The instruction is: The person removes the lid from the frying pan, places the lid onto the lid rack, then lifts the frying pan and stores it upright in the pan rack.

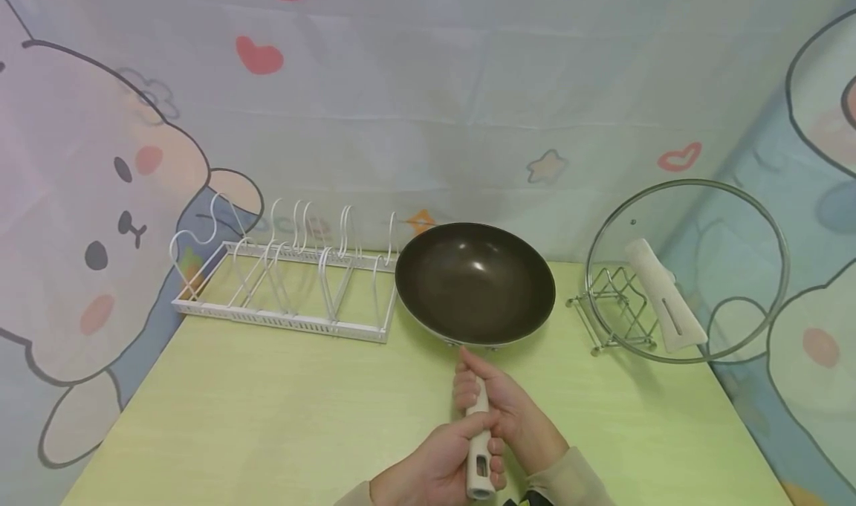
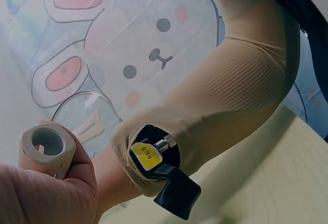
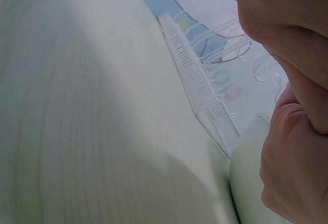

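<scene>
A frying pan (image 1: 475,283) with a dark inside and a cream handle (image 1: 480,484) is in the middle of the head view, its open side up. My left hand (image 1: 441,454) grips the handle near its holed end. Closer to the pan, my right hand (image 1: 504,409) wraps the same handle, thumb pointing along it. In the left wrist view the handle's hollow end (image 2: 46,149) pokes out of my left hand (image 2: 46,196). The right wrist view catches the pan's pale outer side (image 3: 256,178) low over the table; whether they touch, I cannot tell.
Left of the pan stands a white wire rack (image 1: 281,316) with upright loops. At right, a glass lid (image 1: 735,268) with a cream handle stands in a small metal rack (image 1: 602,328). A patterned curtain (image 1: 428,105) backs the pale green table (image 1: 267,417).
</scene>
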Demonstrator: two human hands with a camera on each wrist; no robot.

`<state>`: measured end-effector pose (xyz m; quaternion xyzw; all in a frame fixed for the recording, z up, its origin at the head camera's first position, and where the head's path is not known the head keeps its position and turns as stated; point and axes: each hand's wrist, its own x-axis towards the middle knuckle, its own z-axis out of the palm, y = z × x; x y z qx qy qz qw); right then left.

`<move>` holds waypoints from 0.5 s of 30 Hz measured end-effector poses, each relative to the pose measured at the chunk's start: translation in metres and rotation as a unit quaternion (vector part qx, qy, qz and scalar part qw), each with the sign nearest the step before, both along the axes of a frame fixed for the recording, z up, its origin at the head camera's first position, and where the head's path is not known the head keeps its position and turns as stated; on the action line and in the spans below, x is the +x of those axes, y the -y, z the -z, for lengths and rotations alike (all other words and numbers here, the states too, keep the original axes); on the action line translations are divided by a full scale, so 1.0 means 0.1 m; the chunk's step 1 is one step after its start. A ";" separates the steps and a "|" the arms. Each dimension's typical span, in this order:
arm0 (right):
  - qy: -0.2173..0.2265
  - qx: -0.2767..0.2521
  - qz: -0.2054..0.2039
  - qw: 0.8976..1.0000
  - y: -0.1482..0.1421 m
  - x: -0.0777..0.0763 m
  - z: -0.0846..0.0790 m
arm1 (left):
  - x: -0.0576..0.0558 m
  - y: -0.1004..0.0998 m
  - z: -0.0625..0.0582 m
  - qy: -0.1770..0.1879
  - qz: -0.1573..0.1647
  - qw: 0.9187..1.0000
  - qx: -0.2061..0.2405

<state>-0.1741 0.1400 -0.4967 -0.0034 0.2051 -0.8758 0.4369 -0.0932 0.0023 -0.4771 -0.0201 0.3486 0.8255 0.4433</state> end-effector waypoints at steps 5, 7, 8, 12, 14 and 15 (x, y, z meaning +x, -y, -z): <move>0.004 0.009 0.002 1.000 0.02 -0.01 -0.02 | 0.00 0.00 -0.01 -0.007 -0.001 1.000 -0.005; 0.004 0.014 0.004 1.000 0.02 -0.01 -0.03 | 0.00 0.00 -0.01 -0.009 -0.002 1.000 -0.006; 0.004 0.017 0.005 1.000 0.02 -0.01 -0.03 | 0.00 0.00 -0.02 -0.011 -0.002 1.000 -0.007; 0.007 0.026 0.007 1.000 0.03 -0.02 -0.04 | 0.00 0.00 -0.03 -0.013 0.001 1.000 -0.008; 0.013 0.029 0.008 0.999 0.04 -0.02 -0.05 | 0.00 0.01 -0.04 -0.015 0.002 1.000 -0.008; 0.015 0.030 0.008 0.999 0.04 -0.02 -0.05 | 0.00 0.01 -0.04 -0.015 0.002 1.000 -0.008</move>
